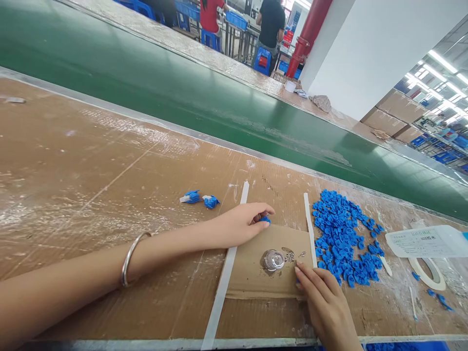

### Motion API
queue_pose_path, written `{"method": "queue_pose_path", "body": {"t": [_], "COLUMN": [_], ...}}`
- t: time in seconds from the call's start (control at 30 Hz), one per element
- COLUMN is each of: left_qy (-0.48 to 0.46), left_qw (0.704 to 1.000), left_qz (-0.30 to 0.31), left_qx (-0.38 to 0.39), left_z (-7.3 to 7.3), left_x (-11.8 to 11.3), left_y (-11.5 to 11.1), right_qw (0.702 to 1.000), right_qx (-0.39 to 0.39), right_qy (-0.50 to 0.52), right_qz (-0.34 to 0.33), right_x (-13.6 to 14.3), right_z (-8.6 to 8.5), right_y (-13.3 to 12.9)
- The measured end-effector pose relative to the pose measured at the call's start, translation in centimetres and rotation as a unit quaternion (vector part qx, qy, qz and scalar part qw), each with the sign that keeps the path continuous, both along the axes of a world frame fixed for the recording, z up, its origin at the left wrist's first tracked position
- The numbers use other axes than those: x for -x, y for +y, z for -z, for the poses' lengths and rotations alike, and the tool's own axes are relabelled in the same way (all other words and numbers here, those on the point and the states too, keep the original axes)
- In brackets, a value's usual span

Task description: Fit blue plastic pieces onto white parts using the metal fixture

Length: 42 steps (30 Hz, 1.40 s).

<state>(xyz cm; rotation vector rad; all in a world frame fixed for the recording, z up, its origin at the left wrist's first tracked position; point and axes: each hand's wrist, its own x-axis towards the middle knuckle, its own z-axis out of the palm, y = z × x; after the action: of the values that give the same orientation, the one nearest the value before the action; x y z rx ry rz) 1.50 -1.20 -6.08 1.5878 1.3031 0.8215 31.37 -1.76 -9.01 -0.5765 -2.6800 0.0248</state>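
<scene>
My left hand (246, 223) is at the upper left corner of a cardboard sheet (252, 282), its fingers curled over a small blue piece (265, 220). My right hand (325, 297) is at the sheet's right side, fingers together; a bit of blue shows under the fingertips. Between the hands a small clear cup (274, 260) stands on the sheet, with small shiny bits (289, 255) beside it. To the right lies a large pile of blue pieces (334, 234). Two blue clusters with white parts (191, 197) lie left of my left hand.
White tape strips (220, 300) flank the cardboard. A glue bottle (424, 242) lies at the right by a tape roll (435, 282), with a white stick (413, 303) nearby. A green conveyor belt (175, 105) runs behind the table. Two people sit beyond it.
</scene>
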Motion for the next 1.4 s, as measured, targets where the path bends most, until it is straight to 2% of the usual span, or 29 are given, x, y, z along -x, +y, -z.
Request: {"method": "queue_pose_path", "body": {"t": [0.1,0.17,0.3,0.4,0.47,0.53,0.67,0.73,0.8,0.9,0.97,1.23,1.3,1.4], "left_qy": [-0.206,-0.286,-0.327,-0.337,-0.344,-0.35,-0.364,-0.384,-0.408,-0.433,-0.441,-0.436,-0.438,-0.442], "left_qw": [0.974,0.948,0.928,0.922,0.918,0.918,0.919,0.91,0.898,0.887,0.884,0.889,0.889,0.887], "left_qz": [-0.006,-0.026,-0.067,-0.072,-0.064,-0.05,-0.01,0.009,0.026,0.047,0.053,0.05,0.048,0.045], "left_qx": [0.099,0.134,0.167,0.178,0.185,0.181,0.154,0.157,0.162,0.154,0.148,0.132,0.126,0.127], "left_z": [0.2,0.3,0.1,-0.2,-0.4,-0.6,-0.9,-0.9,-1.0,-1.3,-1.5,-1.4,-1.3,-1.7], "left_x": [-0.4,-0.5,-0.4,-0.2,0.1,0.2,-0.5,-1.2,-1.9,-2.8,-3.1,-3.3,-3.3,-3.3], "left_y": [0.1,0.3,0.4,0.4,0.5,0.5,0.0,-0.7,-1.5,-2.6,-3.0,-3.2,-3.2,-3.3], "right_qw": [0.99,0.979,0.981,0.985,0.974,0.943,0.832,0.777,0.736,0.706,0.704,0.728,0.75,0.831], "right_qx": [0.078,0.12,0.129,0.127,0.17,0.258,0.417,0.458,0.485,0.506,0.506,0.466,0.442,0.33], "right_qy": [0.116,0.163,0.142,0.118,0.144,0.207,0.364,0.43,0.472,0.495,0.498,0.503,0.491,0.445], "right_qz": [0.014,0.008,0.008,0.019,0.025,0.032,0.04,0.032,0.018,0.008,0.006,0.019,0.021,0.053], "right_x": [1.8,3.5,5.8,6.0,5.9,5.9,6.4,6.6,7.0,7.4,7.6,8.4,8.4,8.3], "right_z": [-0.6,-1.1,-1.2,-0.9,-1.0,-1.2,-1.7,-1.8,-1.9,-2.1,-2.2,-2.6,-2.3,-1.7], "right_y": [-0.1,-0.2,-0.1,-0.2,-0.5,-0.9,-1.5,-1.5,-1.3,-1.2,-1.3,-1.7,-1.8,-2.3]}}
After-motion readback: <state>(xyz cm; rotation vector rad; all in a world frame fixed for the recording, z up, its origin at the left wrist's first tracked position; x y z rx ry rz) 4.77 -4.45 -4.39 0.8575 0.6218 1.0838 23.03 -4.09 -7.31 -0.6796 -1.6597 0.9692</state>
